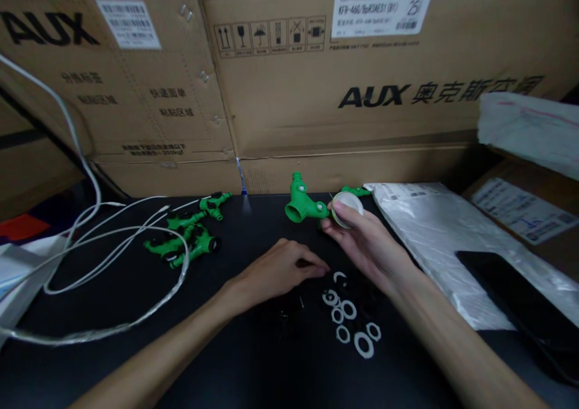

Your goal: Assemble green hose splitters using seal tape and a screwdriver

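Note:
My right hand is closed around a small round tin with a white top. Against its fingertips lies one end of a green Y-shaped hose connector; whether the fingers grip that too, I cannot tell. My left hand is low over the dark table, thumb and forefinger pressed together at the edge of the pale rings. Anything between those tips is too small to make out. Several white and grey washers lie loose just right of the left hand, with dark small parts below it.
More green connectors are heaped at the left, beside looping white cables. Another green piece sits behind my right hand. A white plastic-wrapped package and a black phone lie at right. Large cardboard boxes wall the back.

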{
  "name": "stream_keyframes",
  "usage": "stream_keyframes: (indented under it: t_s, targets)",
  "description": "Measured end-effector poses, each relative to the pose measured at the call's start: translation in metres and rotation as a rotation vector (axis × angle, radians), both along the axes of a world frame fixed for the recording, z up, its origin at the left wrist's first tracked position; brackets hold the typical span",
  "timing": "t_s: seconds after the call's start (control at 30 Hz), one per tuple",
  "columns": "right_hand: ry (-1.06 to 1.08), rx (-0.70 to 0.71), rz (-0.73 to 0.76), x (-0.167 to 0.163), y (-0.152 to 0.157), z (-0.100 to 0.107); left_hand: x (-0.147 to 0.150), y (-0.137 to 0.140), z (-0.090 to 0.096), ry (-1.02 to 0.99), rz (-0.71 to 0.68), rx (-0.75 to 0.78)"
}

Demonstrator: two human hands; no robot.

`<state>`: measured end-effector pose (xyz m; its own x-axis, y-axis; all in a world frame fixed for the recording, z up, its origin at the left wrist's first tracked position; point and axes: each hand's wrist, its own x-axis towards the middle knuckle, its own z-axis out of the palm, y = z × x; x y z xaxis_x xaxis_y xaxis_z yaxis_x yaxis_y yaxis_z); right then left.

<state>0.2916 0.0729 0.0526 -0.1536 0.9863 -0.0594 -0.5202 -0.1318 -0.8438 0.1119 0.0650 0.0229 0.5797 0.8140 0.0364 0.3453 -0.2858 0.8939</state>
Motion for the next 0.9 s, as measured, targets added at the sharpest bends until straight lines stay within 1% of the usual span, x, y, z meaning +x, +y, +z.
stream_keyframes:
  t_s: [0.13, 0.23, 0.27, 0.3, 0.33, 0.37, 0.43, 0.47, 0.5, 0.57, 0.67, 0.7, 0.77, 0.83, 0.9]
  targets:
    - [0.000, 0.007, 0.042, -0.002, -0.002, 0.000, -0.026, 0.001, 0.001, -0.144, 0.354, 0.038]
    - [-0.024, 0.000, 0.075, -0.004, -0.005, -0.003, -0.047, -0.005, 0.004, -0.272, 0.637, 0.141]
    - [-0.036, -0.006, 0.086, -0.005, -0.006, -0.004, -0.051, -0.008, 0.005, -0.332, 0.705, 0.200]
    - [-0.049, -0.013, 0.096, -0.006, -0.007, -0.006, -0.055, -0.012, 0.006, -0.355, 0.720, 0.280]
    - [-0.062, -0.021, 0.104, -0.007, -0.008, -0.007, -0.058, -0.016, 0.006, -0.341, 0.695, 0.371]
    - [-0.075, -0.030, 0.109, -0.009, -0.009, -0.008, -0.059, -0.019, 0.006, -0.286, 0.626, 0.471]
    - [-0.102, -0.054, 0.117, -0.011, -0.011, -0.011, -0.059, -0.023, 0.005, -0.122, 0.439, 0.632]
    - [-0.116, -0.067, 0.121, -0.012, -0.012, -0.012, -0.058, -0.024, 0.003, -0.068, 0.366, 0.675]
    - [-0.128, -0.079, 0.123, -0.013, -0.012, -0.013, -0.057, -0.024, 0.002, -0.051, 0.327, 0.680]
    - [-0.147, -0.100, 0.120, -0.014, -0.014, -0.014, -0.055, -0.022, -0.001, -0.127, 0.341, 0.611]
    - [-0.160, -0.131, 0.101, -0.013, -0.014, -0.015, -0.053, -0.018, -0.006, -0.440, 0.467, 0.402]
    - [-0.162, -0.140, 0.092, -0.013, -0.014, -0.015, -0.053, -0.017, -0.007, -0.558, 0.476, 0.313]
    - [-0.164, -0.159, 0.076, -0.012, -0.014, -0.014, -0.053, -0.016, -0.010, -0.748, 0.417, 0.116]
    - [-0.163, -0.178, 0.060, -0.013, -0.013, -0.014, -0.053, -0.016, -0.012, -0.854, 0.321, -0.054]
    - [-0.167, -0.201, 0.035, -0.015, -0.013, -0.012, -0.053, -0.016, -0.012, -0.909, 0.267, -0.139]
